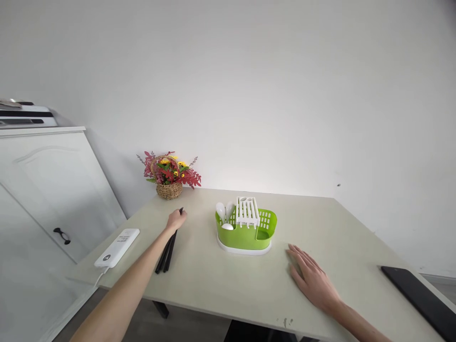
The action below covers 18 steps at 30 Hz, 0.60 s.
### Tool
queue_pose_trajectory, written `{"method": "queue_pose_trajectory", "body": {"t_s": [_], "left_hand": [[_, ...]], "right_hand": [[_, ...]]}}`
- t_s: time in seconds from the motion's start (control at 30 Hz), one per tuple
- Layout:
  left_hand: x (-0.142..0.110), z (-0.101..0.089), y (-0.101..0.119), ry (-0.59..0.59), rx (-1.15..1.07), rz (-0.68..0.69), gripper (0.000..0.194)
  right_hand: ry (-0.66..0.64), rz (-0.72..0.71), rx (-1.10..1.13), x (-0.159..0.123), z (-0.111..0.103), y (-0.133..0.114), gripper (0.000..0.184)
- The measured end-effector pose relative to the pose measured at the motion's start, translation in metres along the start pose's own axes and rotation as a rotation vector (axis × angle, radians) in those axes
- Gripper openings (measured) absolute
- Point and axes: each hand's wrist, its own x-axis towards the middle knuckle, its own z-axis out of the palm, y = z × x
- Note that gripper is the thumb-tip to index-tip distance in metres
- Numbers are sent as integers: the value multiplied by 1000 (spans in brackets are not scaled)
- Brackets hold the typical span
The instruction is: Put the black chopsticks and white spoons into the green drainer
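Note:
My left hand [175, 220] is closed around several black chopsticks [167, 254] near the table's left side. Their thin tips poke out above the fist, and their thick ends point toward me, low over the tabletop. To the right of them stands a green cutlery basket [242, 238] on a white base. White spoons [221, 211] stand in its left part, and a white slotted rack [247, 211] sits across its middle. My right hand [309, 277] lies flat on the table, right of the basket, fingers stretched out and holding nothing.
A wicker basket of artificial flowers [169, 190] stands at the back left. A white power bank [117, 248] with a cable lies at the left edge. On the right is a long black object [413, 294]. A white cabinet [46, 190] stands left of the table [213, 280].

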Motion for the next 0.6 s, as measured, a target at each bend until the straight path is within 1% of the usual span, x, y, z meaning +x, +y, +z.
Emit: {"method": "queue_pose_trajectory", "body": {"t_s": [0.1, 0.17, 0.27, 0.37, 0.5, 0.6], "left_hand": [[-8, 17, -7, 168, 112, 40, 11], [-15, 27, -11, 216, 164, 78, 12], [-25, 38, -16, 242, 217, 150, 11], [-34, 44, -17, 255, 256, 239, 8], [-45, 45, -12, 285, 276, 346, 10], [-52, 44, -3, 294, 248, 438, 14]], "right_hand": [[3, 1, 8, -1, -2, 0, 57], [7, -4, 13, -2, -3, 0, 57], [18, -5, 17, -2, -3, 0, 56], [19, -3, 19, -3, -3, -1, 55], [26, 4, 25, -3, -4, -2, 54], [21, 4, 24, -3, -5, -2, 54]]}}
